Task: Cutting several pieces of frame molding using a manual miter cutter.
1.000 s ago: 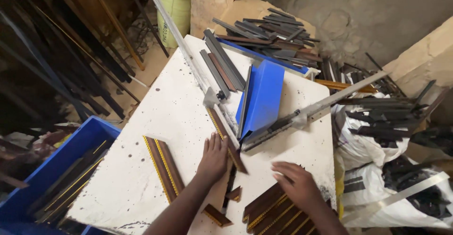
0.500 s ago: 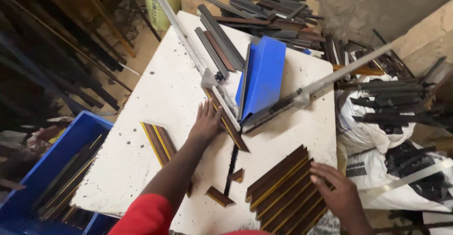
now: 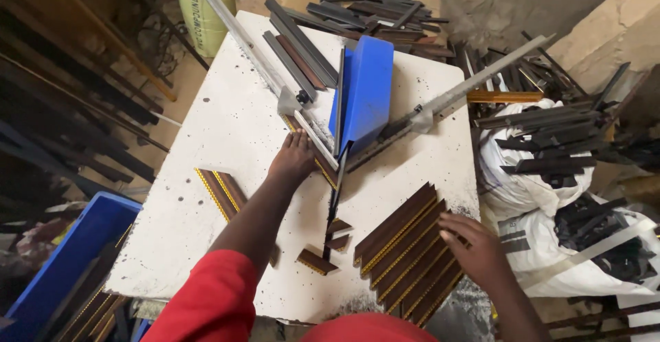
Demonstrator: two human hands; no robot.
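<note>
My left hand (image 3: 292,160) lies flat on a brown moulding strip with a gold edge (image 3: 323,170), pressing it against the left metal fence (image 3: 237,36) of the blue mitre cutter (image 3: 364,91) on the white table (image 3: 220,115). My right hand (image 3: 474,246) rests on a row of several cut brown-and-gold moulding pieces (image 3: 402,242) at the table's near right. Its fingers are spread over them, not closed. Small offcuts (image 3: 320,259) lie beside the cutter's dark lever (image 3: 333,208).
Two cut mouldings (image 3: 220,191) lie left of my arm. Dark strips (image 3: 299,43) are stacked behind the cutter and more are piled beyond the table. White sacks of scrap (image 3: 536,184) stand on the right, a blue crate (image 3: 62,266) at lower left.
My left hand has slid forward along the strip toward the cutter fence. My right hand has moved right and nearer, onto the row of cut pieces.
</note>
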